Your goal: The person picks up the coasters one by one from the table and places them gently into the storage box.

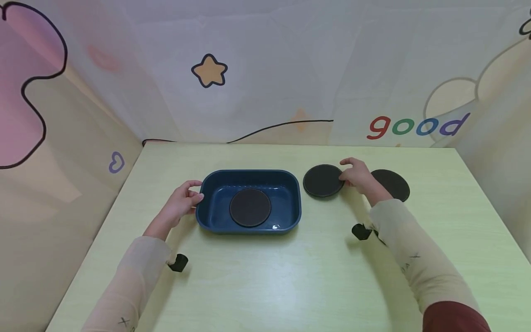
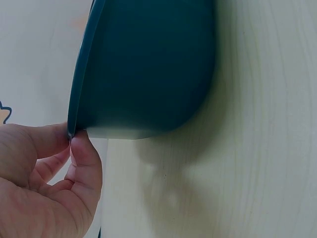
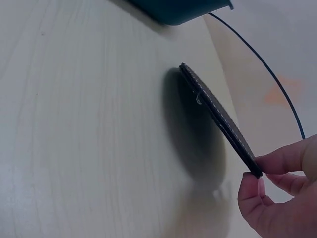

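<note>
Supporting table (image 1: 265, 281): smooth-looking top; dish could slide on it if tugged. Count: one.
Blue dish (image 1: 286, 203): sits on the table, left of the held disc; could tip if its left end were raised, sending the disc inside sliding. Count: one.
Left hand (image 1: 183, 199): pinching the dish's left rim, thumb against fingers; an uneven pull might skew the dish.
Right hand (image 1: 358, 176): pinching one disc's near edge; its forearm crosses above another, so a low sleeve could brush that one aside. Hands counted: two.
Held disc (image 1: 323, 180): just right of the dish, pinched edge off the table; single-edge hold, so a loosened pinch could drop it, a low path could knock the dish rim.
Inside disc (image 1: 250, 207): flat on the dish floor; might shift if struck.
Far-right disc (image 1: 394, 182): on the table, partly hidden by the arm.
Black discs, total: three.
</note>
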{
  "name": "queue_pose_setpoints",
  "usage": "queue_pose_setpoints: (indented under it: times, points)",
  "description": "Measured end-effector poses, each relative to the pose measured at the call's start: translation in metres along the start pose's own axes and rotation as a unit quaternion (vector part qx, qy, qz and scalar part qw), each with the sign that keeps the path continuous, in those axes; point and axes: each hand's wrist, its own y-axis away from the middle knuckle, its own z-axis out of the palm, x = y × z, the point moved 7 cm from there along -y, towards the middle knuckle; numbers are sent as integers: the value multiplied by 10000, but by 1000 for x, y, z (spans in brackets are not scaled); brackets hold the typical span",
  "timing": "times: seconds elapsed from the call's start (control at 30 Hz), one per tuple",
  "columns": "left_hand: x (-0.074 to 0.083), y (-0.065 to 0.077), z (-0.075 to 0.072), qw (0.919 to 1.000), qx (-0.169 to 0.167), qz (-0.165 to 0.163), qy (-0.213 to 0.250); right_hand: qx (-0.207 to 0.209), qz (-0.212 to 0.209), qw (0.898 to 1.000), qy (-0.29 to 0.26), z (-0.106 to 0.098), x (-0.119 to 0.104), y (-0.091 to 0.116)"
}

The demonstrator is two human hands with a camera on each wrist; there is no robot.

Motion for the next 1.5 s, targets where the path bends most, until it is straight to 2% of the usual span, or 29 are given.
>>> queue_pose_setpoints:
  times: [0.23, 0.43, 0.83, 0.93, 1.1, 1.2, 1.4, 1.5]
  points:
    - [0, 0, 0, 10000, 5, 5, 1, -364, 253, 9976, -534, -1, -3, 7]
    - [-1, 0, 0, 10000, -9, -7, -29, -445, 317, 9946, -880, -3, -8, 15]
    - [-1, 2, -1, 10000, -12, -46, -47, -616, -142, 9857, -1565, -12, -34, 38]
    - [-1, 2, -1, 10000, -10, -47, -72, -749, -268, 9800, -1823, -10, -44, 44]
    - [0, 2, -2, 10000, -28, -38, -67, -1051, -577, 9645, -2354, -1, -63, 52]
    - [1, 2, -2, 10000, -36, -28, -63, -1246, -732, 9581, -2473, 9, -73, 56]
    - [1, 1, -1, 9999, -48, -8, -99, -1691, -757, 9449, -2697, 36, -86, 60]
    - [2, 1, -1, 9999, -47, -2, -100, -1797, -721, 9417, -2751, 49, -90, 60]
